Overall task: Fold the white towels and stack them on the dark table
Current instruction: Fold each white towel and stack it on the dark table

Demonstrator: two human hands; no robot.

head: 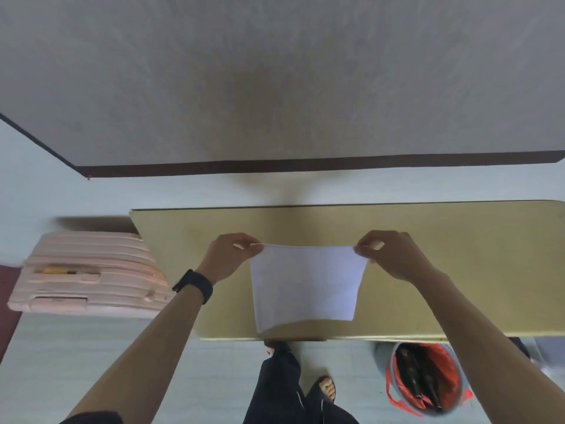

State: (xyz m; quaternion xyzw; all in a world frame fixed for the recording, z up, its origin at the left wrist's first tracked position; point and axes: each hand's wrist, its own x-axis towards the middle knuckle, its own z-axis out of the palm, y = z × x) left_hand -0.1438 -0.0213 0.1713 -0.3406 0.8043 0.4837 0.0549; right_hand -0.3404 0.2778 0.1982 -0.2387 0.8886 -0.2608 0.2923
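A white towel [307, 286] hangs in the air over a low olive-yellow table [443, 270], stretched flat between my hands. My left hand [227, 257] pinches its upper left corner, and a black band sits on that wrist. My right hand [389, 255] pinches the upper right corner. The towel's lower edge hangs free near the table's front edge. Beyond the yellow table lies a large grey surface with a dark edge [305, 165]; nothing lies on the part I see.
A pink ribbed suitcase [88, 280] lies on the floor left of the yellow table. A bucket with a red bag and dark bottles [428, 381] stands under the table's front right. My legs and feet [293, 387] are below the front edge.
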